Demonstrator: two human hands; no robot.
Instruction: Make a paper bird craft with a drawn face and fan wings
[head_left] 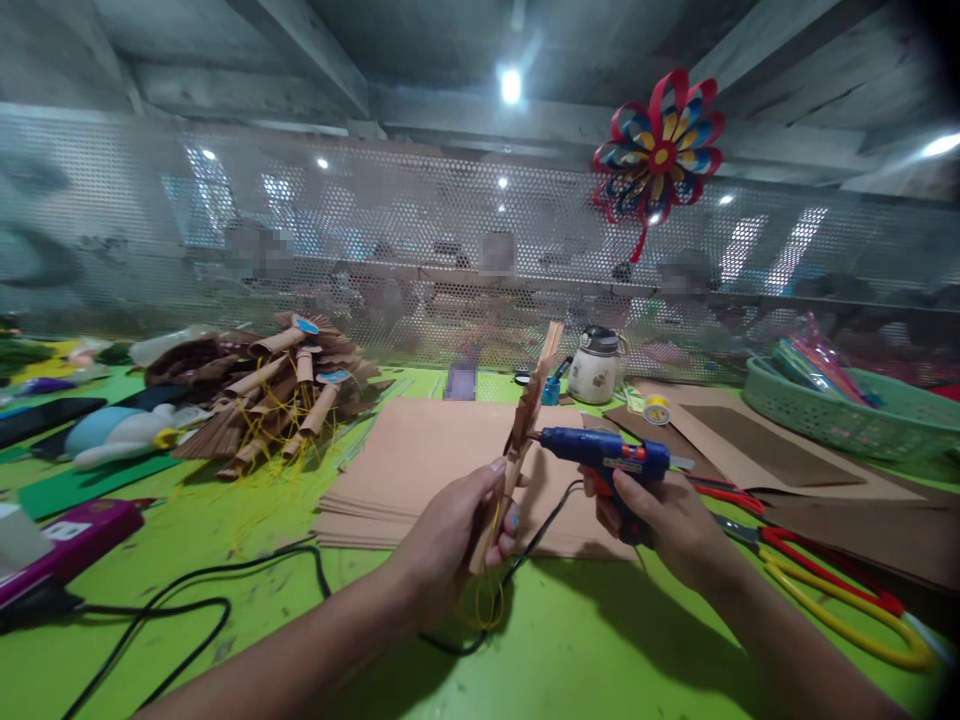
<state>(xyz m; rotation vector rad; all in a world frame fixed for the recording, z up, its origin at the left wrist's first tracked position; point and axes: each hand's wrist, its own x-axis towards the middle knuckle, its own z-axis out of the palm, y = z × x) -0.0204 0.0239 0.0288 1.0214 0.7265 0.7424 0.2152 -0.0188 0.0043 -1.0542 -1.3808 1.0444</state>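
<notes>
My left hand (457, 525) is wrapped round a narrow folded brown paper piece (527, 405), held nearly upright with its top leaning right. Yellow string hangs below it. My right hand (660, 515) grips a blue hot glue gun (604, 452), whose nozzle points left and is at the edge of the folded paper; whether it touches I cannot tell. Beneath both hands lies a stack of light brown paper sheets (420, 450) on the green table (555, 640).
Rolled brown paper pieces with yellow string (281, 390) are piled at left, near a magenta power strip (82, 545). Black cables cross the front. Scissors (832, 600), brown sheets (862, 530) and a green basket (832, 415) are at right. A jar (595, 368) stands behind.
</notes>
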